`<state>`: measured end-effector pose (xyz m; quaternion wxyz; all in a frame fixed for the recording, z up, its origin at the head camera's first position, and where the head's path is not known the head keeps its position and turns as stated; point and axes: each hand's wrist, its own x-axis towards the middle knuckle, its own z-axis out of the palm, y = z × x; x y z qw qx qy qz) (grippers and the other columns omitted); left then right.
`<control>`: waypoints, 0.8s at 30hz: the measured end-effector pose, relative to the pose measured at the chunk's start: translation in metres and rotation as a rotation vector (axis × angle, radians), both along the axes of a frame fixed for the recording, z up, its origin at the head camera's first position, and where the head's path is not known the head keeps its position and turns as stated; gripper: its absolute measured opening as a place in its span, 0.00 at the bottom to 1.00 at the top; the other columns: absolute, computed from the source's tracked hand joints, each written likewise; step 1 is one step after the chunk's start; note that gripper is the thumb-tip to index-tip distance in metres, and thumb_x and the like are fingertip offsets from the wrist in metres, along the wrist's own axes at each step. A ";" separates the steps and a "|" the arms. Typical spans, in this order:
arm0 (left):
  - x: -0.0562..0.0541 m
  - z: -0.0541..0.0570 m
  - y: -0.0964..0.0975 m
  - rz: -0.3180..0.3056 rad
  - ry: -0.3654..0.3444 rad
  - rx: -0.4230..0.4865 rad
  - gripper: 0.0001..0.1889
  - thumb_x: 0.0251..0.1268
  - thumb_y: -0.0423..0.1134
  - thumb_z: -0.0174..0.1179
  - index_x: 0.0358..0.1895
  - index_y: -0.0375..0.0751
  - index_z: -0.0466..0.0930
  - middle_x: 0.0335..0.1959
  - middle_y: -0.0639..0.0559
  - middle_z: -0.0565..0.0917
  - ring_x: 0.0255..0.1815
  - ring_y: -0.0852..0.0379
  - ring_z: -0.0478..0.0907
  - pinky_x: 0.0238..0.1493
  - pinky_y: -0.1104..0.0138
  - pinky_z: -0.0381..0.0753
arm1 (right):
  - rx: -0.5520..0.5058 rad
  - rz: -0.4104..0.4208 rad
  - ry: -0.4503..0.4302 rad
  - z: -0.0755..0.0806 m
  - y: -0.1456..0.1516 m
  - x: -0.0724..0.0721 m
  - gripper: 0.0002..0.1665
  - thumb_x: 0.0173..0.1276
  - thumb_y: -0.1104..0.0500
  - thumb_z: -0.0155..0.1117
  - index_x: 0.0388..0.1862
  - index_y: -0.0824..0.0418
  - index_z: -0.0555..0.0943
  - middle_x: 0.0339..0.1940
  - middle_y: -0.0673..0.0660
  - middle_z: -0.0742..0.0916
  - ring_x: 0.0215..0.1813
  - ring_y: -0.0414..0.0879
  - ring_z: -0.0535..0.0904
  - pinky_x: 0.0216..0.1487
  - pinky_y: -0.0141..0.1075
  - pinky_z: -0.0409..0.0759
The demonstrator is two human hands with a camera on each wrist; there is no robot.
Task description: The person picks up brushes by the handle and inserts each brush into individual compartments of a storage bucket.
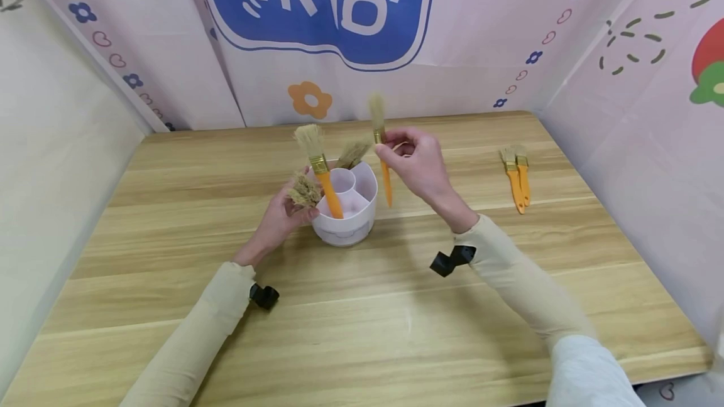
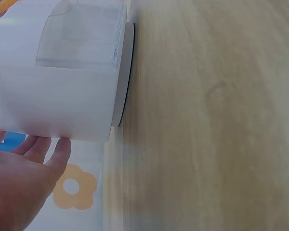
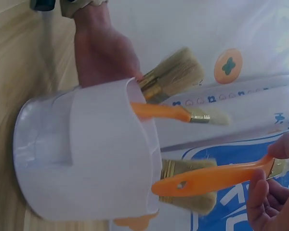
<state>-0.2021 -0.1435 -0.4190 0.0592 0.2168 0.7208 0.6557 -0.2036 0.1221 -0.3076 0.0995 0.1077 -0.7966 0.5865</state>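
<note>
A white round desk organizer (image 1: 345, 231) with several compartments stands on the wooden table, with three paintbrushes in it. One paintbrush (image 1: 330, 196) leans with its orange handle inside the front compartment; a second brush's bristles (image 1: 305, 190) stick out at the left and a third's bristles (image 1: 353, 152) at the back. My left hand (image 1: 281, 215) holds the organizer's left side, fingers against its wall in the left wrist view. Right of the organizer, my right hand (image 1: 418, 162) pinches another paintbrush (image 1: 386, 181) near its metal band, bristles up. Its orange handle (image 3: 212, 180) points down beside the rim.
Two more paintbrushes, a left one (image 1: 515, 190) and a right one (image 1: 525, 184), lie side by side on the table (image 1: 351, 338) at the right. Printed cloth walls (image 1: 475, 36) enclose the back and sides.
</note>
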 end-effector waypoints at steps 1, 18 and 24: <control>0.000 0.000 0.000 -0.003 -0.001 0.006 0.43 0.60 0.31 0.62 0.76 0.44 0.47 0.57 0.65 0.73 0.57 0.72 0.73 0.58 0.79 0.72 | -0.009 0.002 0.010 0.001 -0.003 0.000 0.17 0.59 0.62 0.66 0.45 0.71 0.81 0.32 0.55 0.82 0.27 0.37 0.77 0.28 0.24 0.76; -0.001 0.001 0.001 0.020 -0.023 -0.048 0.42 0.61 0.28 0.59 0.76 0.44 0.45 0.77 0.49 0.52 0.71 0.47 0.61 0.59 0.81 0.69 | 0.050 0.058 0.010 -0.016 -0.044 0.002 0.16 0.60 0.59 0.66 0.43 0.68 0.79 0.34 0.60 0.84 0.32 0.45 0.79 0.32 0.27 0.78; -0.001 0.001 0.001 0.025 -0.025 -0.052 0.42 0.61 0.29 0.59 0.76 0.46 0.46 0.76 0.49 0.53 0.68 0.53 0.64 0.59 0.81 0.69 | 0.116 0.038 0.004 -0.025 -0.050 0.003 0.16 0.61 0.58 0.67 0.43 0.68 0.79 0.35 0.61 0.84 0.33 0.48 0.81 0.34 0.29 0.81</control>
